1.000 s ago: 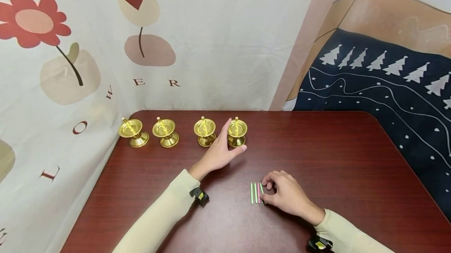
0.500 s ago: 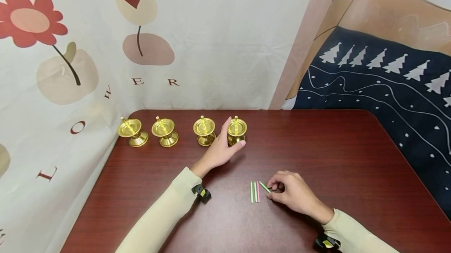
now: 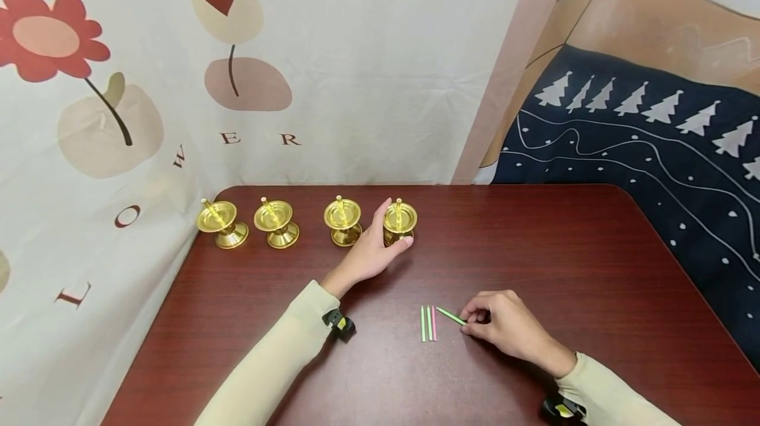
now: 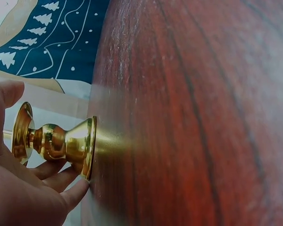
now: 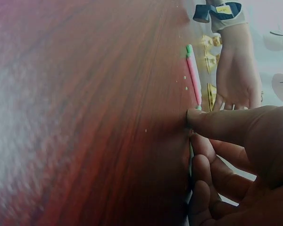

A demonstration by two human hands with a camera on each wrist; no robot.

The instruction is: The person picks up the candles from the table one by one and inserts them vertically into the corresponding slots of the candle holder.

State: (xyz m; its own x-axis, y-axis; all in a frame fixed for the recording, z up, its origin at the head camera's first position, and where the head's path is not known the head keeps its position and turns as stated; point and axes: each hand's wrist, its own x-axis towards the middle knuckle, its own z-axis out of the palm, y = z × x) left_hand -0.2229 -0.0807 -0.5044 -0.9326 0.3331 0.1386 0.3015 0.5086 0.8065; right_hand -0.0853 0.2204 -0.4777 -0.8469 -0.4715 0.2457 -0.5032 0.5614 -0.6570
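My left hand (image 3: 371, 248) is around the rightmost brass candle holder (image 3: 400, 218). Its index finger lies straight along the left side and its thumb reaches across the front of the base. In the left wrist view, fingers (image 4: 61, 176) lie behind the upright candle holder (image 4: 56, 141); whether they touch it is unclear. My right hand (image 3: 510, 324) pinches one end of a slanted thin green candle (image 3: 451, 316) between thumb and fingertips. To its left, two green candles (image 3: 423, 324) and a pink candle (image 3: 435, 324) lie side by side on the table.
Three more brass candle holders (image 3: 342, 218) stand in a row along the back left of the dark red table (image 3: 534, 235). A flower-printed white curtain (image 3: 356, 70) and a navy tree-patterned cloth (image 3: 629, 136) hang behind and beside the table.
My right hand has drawn the green candle away to the right from the others, turning it from nearly parallel to slanted. The left thumb has closed in slightly toward the candle holder, which stays put.
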